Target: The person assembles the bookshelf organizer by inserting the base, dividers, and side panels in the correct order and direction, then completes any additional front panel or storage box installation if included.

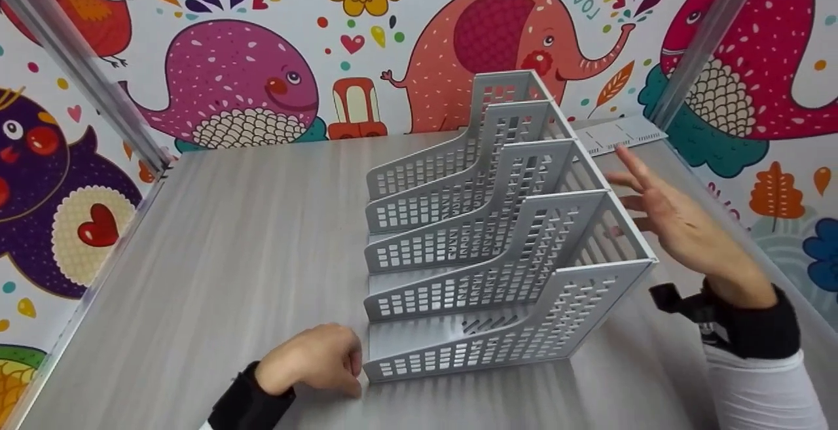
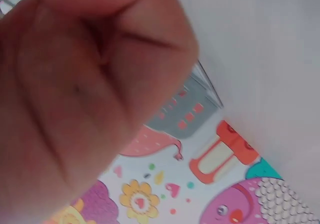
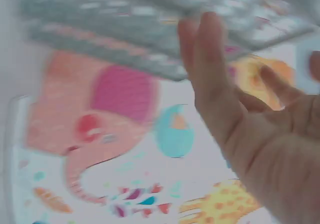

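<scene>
A grey plastic file rack (image 1: pixel 452 286) stands upright on the table, with perforated dividers that rise from low fronts at the left to tall backs at the right. My left hand (image 1: pixel 317 358) is at its near low front corner, fingers curled in and thumb pointing down. In the left wrist view the curled left hand (image 2: pixel 95 84) covers much of the picture, and no held thing shows. Beside the tall, slatted back is my right hand (image 1: pixel 681 220), its fingers extended and spread. The right wrist view shows this hand (image 3: pixel 270 134) with fingertips close to the blurred rack (image 3: pixel 110 29); contact is unclear.
Behind the rack, a flat pale slotted panel (image 1: pixel 622 134) lies at the table's far right corner. Cartoon-printed walls (image 1: pixel 393 44) enclose the table (image 1: pixel 216 253) at the back and sides. Metal posts (image 1: pixel 707 44) stand at the far corners.
</scene>
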Demonstrator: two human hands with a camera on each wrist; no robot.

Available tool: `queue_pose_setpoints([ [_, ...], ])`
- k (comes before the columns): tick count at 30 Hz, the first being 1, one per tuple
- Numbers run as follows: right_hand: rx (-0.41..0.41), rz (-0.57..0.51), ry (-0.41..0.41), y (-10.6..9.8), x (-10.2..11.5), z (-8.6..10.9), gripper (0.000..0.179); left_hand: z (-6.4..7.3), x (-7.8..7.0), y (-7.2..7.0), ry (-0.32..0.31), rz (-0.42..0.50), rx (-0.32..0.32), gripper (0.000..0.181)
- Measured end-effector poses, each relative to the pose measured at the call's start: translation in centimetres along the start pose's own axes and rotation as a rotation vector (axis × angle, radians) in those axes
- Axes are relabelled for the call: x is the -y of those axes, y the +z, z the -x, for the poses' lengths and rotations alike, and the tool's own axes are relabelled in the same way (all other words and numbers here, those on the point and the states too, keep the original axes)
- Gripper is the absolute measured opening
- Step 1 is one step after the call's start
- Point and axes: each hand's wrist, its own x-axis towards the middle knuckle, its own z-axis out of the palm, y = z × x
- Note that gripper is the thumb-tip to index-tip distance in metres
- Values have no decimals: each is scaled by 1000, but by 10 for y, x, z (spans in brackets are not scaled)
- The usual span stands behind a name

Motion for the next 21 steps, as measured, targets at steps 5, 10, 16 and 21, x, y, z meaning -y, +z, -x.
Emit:
queue_pose_setpoints([
  [5,41,-114,-77,8,15,-8,50,-11,11,-3,-16,58,-135,3],
  [10,19,-148,15,8,18,-5,37,-21,12,0,-47,225,-210,21],
  [16,58,-263,87,-6,14,2,33,-26,9,1,-11,347,-233,42],
  [21,-46,-190,234,-23,7,14,27,-16,-1,-11,18,352,-292,46],
])
